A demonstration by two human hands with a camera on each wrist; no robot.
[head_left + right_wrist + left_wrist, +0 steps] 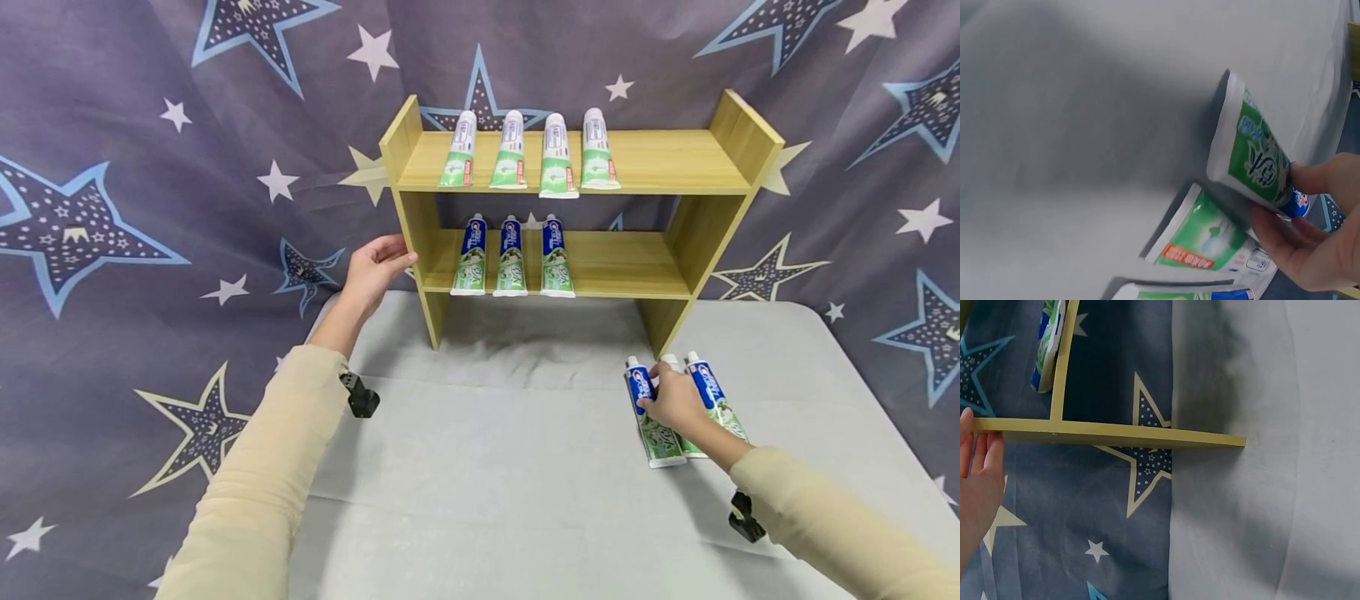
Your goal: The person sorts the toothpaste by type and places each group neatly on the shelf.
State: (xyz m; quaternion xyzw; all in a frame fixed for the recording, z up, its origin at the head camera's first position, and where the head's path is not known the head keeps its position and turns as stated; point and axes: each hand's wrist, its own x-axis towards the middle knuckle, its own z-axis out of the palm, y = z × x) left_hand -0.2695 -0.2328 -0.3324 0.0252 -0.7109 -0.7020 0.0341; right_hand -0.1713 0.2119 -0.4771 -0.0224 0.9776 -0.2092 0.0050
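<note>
At the left side of a two-tier wooden shelf [540, 287], my left hand [377, 268] holds the side panel [1147, 432], thumb at its front edge and fingers along the outer face. My right hand [678, 400] pinches a blue and green toothpaste tube [660, 442] between thumb and fingers. In the right wrist view this tube [1257, 153] is tilted, its flat end up off the cloth. Beside it lie a white and green toothpaste tube [1200, 234], partly covered by the hand in the head view, and another blue and green tube [708, 387].
Several white and green tubes [555, 158] lie in a row on the upper board [667, 158]. Three blue and green tubes [511, 258] lie on the lower board [622, 258]. A grey cloth [487, 467] covers the table; a star-patterned curtain [247, 217] hangs behind.
</note>
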